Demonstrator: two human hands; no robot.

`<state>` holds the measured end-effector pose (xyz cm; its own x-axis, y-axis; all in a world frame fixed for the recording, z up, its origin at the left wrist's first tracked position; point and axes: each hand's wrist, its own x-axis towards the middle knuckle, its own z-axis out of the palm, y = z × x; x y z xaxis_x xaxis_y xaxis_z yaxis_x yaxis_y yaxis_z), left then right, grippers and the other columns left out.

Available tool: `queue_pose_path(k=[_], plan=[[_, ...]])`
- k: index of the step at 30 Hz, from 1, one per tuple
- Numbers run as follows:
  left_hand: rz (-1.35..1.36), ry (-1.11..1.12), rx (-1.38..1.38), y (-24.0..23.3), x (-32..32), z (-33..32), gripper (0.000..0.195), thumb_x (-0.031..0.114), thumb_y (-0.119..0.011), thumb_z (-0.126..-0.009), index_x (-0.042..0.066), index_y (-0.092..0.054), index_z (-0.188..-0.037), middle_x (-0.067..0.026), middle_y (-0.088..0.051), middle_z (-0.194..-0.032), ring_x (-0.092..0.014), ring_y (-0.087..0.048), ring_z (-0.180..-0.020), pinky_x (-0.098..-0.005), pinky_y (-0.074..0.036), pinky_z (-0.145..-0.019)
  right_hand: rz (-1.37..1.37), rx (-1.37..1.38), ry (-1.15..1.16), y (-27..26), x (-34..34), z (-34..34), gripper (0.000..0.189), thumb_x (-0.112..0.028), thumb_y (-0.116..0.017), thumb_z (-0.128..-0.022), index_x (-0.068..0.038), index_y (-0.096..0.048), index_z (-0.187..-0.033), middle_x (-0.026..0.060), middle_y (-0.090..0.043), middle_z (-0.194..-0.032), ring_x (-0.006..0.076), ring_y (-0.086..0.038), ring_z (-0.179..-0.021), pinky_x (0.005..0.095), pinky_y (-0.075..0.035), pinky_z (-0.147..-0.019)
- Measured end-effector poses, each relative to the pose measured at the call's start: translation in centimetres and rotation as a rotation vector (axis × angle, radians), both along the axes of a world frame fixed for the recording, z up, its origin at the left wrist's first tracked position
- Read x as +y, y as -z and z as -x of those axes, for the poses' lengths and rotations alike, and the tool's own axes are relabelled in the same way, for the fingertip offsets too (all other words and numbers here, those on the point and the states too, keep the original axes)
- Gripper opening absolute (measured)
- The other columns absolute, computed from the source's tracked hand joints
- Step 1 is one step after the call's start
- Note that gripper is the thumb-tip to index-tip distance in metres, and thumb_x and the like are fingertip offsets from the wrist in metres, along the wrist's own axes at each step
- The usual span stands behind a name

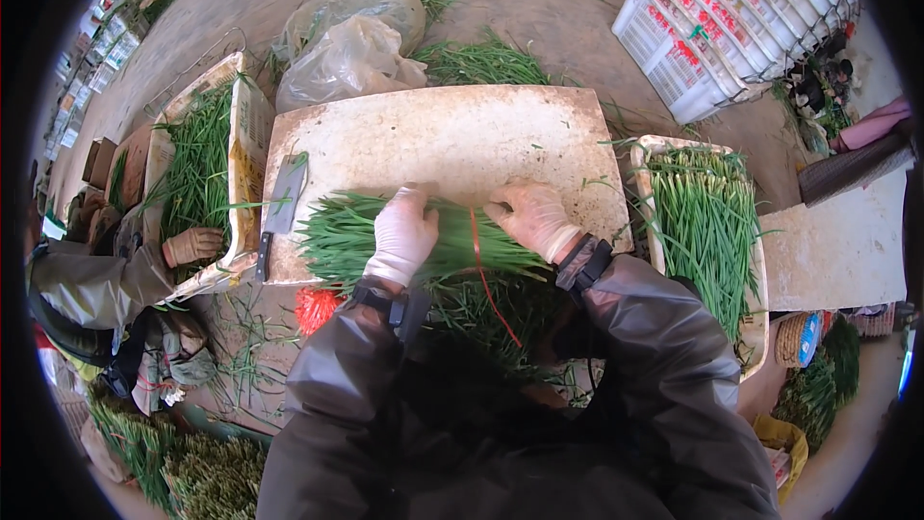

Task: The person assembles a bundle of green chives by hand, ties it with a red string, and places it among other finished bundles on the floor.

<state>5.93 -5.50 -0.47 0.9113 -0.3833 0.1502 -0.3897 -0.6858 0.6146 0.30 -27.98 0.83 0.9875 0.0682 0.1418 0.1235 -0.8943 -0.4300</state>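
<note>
A bundle of long green chives (346, 242) lies across the near part of a stained white board (433, 137). My left hand (406, 231), in a thin white glove, grips the bundle from above, its fingers over the far side. A red tie strip (478, 253) crosses the bundle and trails down over its near edge. My right hand (533, 215), gloved too, is at the bundle's right part beside the strip. Its fingers are curled, and what they pinch is hidden. To the left, a cleaver (286, 195) with a black handle rests on the board.
Left stands a crate of loose chives (245, 152), with another person's gloved hand (195, 245) in it. A crate of aligned chives (639, 159) is at right. Beyond the board are plastic bags (346, 50) and stacked white baskets (671, 50). Red strips (315, 309) hang near my left wrist.
</note>
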Motion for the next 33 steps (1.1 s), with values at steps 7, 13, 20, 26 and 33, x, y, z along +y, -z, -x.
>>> queue_pose_path(k=[7,13,20,26,33], plan=[[-0.283,0.063,-0.156,-0.9,-0.5,-0.1,0.017,0.016,-0.072,-0.079,0.012,-0.074,-0.096,-0.0117,-0.069,-0.092,-0.033,-0.067,-0.092,-0.0435,-0.054,-0.08,0.004,0.034,0.048,-0.3,0.8,0.3,0.016,-0.029,-0.07,-0.084,-0.013,-0.07,-0.084,0.0117,-0.068,-0.085,0.0348,-0.067,-0.086,0.0485,-0.052,-0.078],[-0.336,0.064,-0.248,-0.8,-0.6,0.0,0.007,0.017,-0.07,-0.081,0.01,-0.069,-0.084,-0.011,-0.067,-0.083,-0.034,-0.067,-0.085,-0.0454,-0.054,-0.074,-0.025,0.069,0.035,-0.3,0.7,0.5,0.015,-0.027,-0.07,-0.084,-0.013,-0.07,-0.088,0.0113,-0.068,-0.087,0.0346,-0.067,-0.089,0.0471,-0.052,-0.081],[-0.214,0.001,-0.25,-2.1,-0.3,1.2,0.006,0.016,-0.07,-0.082,0.01,-0.068,-0.081,-0.0114,-0.067,-0.084,-0.032,-0.068,-0.08,-0.0439,-0.055,-0.069,-0.118,0.172,0.018,-0.4,0.7,0.1,0.015,-0.025,-0.071,-0.084,-0.012,-0.071,-0.091,0.013,-0.069,-0.093,0.0351,-0.066,-0.094,0.046,-0.051,-0.085],[-0.168,-0.041,-0.253,-2.7,0.6,1.8,0.006,0.016,-0.072,-0.081,0.011,-0.069,-0.083,-0.0111,-0.067,-0.076,-0.034,-0.067,-0.073,-0.0437,-0.053,-0.065,-0.158,0.178,-0.037,-0.7,0.4,0.5,0.016,-0.024,-0.071,-0.083,-0.01,-0.07,-0.092,0.0114,-0.07,-0.091,0.0327,-0.067,-0.09,0.0427,-0.053,-0.082],[-0.243,-0.064,-0.061,-3.1,2.6,2.0,0.013,0.012,-0.068,-0.077,0.012,-0.068,-0.089,-0.0127,-0.069,-0.08,-0.035,-0.068,-0.079,-0.0461,-0.054,-0.068,-0.202,0.193,-0.033,-1.1,0.8,1.1,0.013,-0.023,-0.069,-0.083,-0.012,-0.069,-0.09,0.0121,-0.069,-0.088,0.0343,-0.066,-0.091,0.0456,-0.051,-0.083]])
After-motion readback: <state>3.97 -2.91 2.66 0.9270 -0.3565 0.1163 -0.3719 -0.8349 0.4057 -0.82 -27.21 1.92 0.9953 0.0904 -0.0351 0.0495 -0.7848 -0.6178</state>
